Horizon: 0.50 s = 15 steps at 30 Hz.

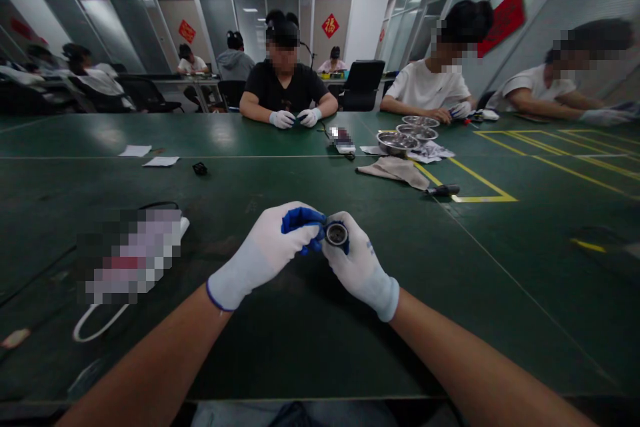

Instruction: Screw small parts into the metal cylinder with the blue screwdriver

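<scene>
From the head view, much of the small round part (337,234) is hidden: the gloved right hand (357,260) wraps its side, fingers closed firmly round it, above the near middle of the green table (280,353). The left hand (277,233) is half curled, its blue fingertips bunched at the part's left edge; I can't tell whether they pinch anything. On the left, a blurred-out bundle (137,257) with a white loop is hard to make out, and a dark shape (607,243) by the right edge is murky. The part's dark, ringed end faces up and toward the near side. Its long axis seems to run down into the right palm, though its length stays covered.
</scene>
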Available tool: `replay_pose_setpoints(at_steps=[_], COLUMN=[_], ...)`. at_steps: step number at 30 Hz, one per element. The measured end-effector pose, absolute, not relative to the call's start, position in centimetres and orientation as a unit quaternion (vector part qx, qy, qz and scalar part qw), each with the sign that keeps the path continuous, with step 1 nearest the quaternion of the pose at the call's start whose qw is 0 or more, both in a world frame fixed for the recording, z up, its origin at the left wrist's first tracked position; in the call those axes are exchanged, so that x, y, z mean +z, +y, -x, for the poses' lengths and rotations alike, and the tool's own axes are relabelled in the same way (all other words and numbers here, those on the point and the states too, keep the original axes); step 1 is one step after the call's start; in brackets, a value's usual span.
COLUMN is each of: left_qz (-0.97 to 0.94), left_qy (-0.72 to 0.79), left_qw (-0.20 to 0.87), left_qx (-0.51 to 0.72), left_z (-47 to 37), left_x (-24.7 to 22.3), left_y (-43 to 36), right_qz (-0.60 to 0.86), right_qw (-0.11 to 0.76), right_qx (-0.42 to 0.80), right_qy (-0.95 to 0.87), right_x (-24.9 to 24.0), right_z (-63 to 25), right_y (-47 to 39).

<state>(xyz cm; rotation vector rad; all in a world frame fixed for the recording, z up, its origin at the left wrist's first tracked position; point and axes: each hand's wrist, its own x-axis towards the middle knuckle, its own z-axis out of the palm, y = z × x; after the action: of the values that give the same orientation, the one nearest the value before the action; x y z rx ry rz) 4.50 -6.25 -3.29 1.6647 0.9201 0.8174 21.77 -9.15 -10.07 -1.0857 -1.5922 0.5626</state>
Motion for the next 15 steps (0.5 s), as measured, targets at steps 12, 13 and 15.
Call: replay_pose_setpoints(at_steps=[12,13,15], left_qz=[-0.675,-0.678,-0.685], left_qy=[0.38,0.38,0.38], left_qw=[0.543,0.539,0.523], left_qx=[0.324,0.325,0.335], left_z=[-4.19,-4.19,-4.21], left_x=[-3.37,-3.43,-3.47], left_y=[-5.8,-5.81,-5.91], right_qz=[0.458,0.455,0.449], right_qw=[0.536,0.538,0.539], right_qx=[0.245,0.247,0.252], right_qy=[-0.665,-0.666,-0.667], right_x=[-9.52,-9.5,-9.49], right_z=[-22.12,-22.09,-22.01], right_y=[-9.39,-9.41,-9.44])
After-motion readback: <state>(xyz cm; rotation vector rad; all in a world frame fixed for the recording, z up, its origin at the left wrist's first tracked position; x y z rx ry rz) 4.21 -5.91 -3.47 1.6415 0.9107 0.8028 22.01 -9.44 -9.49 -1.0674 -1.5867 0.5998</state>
